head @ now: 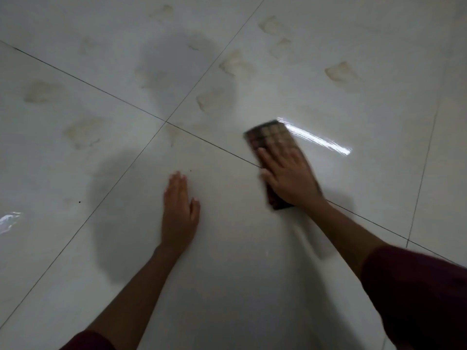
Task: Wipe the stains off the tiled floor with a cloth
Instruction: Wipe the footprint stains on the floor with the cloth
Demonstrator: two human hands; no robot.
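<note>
A view from above is looking down at a glossy pale tiled floor [252,248], crossed by thin dark grout lines [101,92] that are meeting near the middle. Starting at the far left, a bright glare patch [8,221] is shining on the tile edge. Above it, yellowish-brown stains [40,92] are showing on the left tiles, with another smudge [83,132] sitting a little nearer and further right. Soft dark shadows are falling across the centre of the floor.

Moving right, the person's left hand [179,213] is lying flat on the tile, palm down, fingers straight and close together, holding nothing. Its bare forearm is running down to a dark red sleeve [86,341] at the bottom edge.

Further right and farther away, more stains [235,63] are dotting the tiles beyond the hands, the rightmost one [340,72] sitting near the upper right.

Next, the right hand [290,179] is pressing down on a dark brown checked cloth [271,136], fingers spread and fairly straight over it rather than curled around it. The cloth is lying flat on the floor across a grout line, its far end sticking out beyond the fingertips; hand and cloth are blurred. A streak of reflected light [318,138] is gleaming just beside the cloth on its right. The right forearm is leading to a dark red sleeve [417,294] at the lower right corner.
</note>
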